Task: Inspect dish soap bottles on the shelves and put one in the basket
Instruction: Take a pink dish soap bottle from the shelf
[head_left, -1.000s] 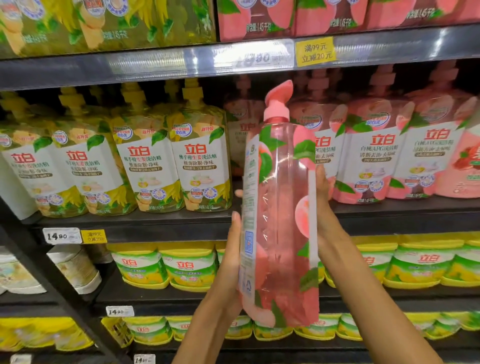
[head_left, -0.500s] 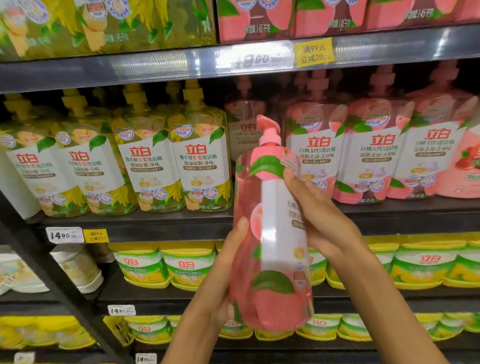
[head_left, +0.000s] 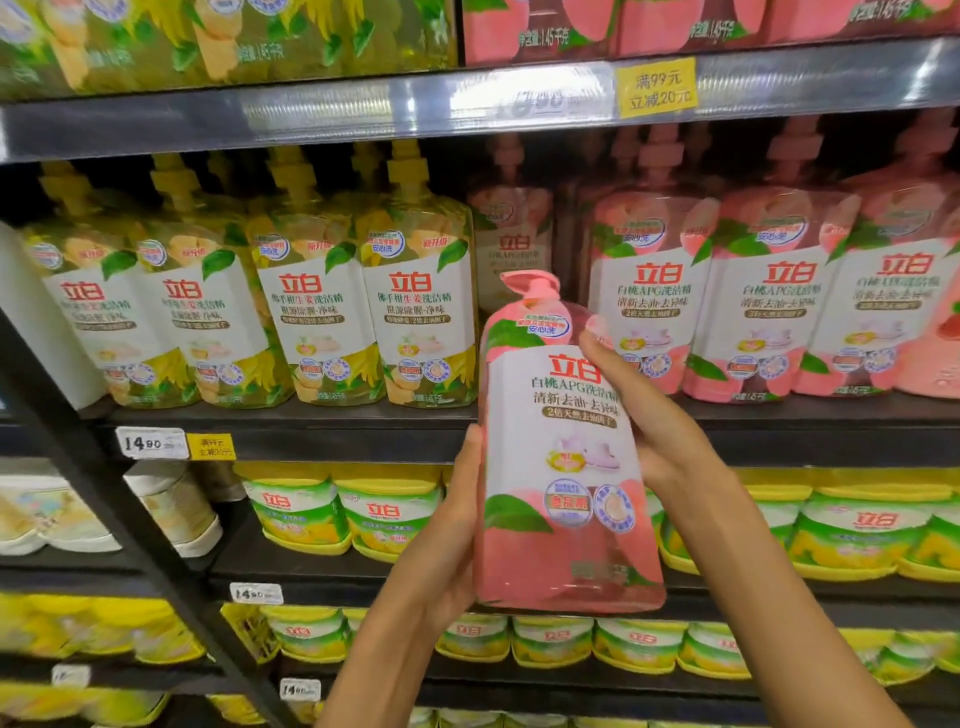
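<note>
Both forearms are bare from wrist to the frame's lower edge, with no sleeves in view. The left hand (head_left: 441, 540) and right hand (head_left: 654, 415) wear no gloves.

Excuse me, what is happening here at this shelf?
A person stands at a store shelf and holds a pink dish soap bottle up in both hands, its front label toward the camera. The left hand grips its lower left side, and the right hand holds its upper right side. Behind it stand yellow bottles and more pink bottles. No basket is in view, so the bottle is not yet put away.
</note>
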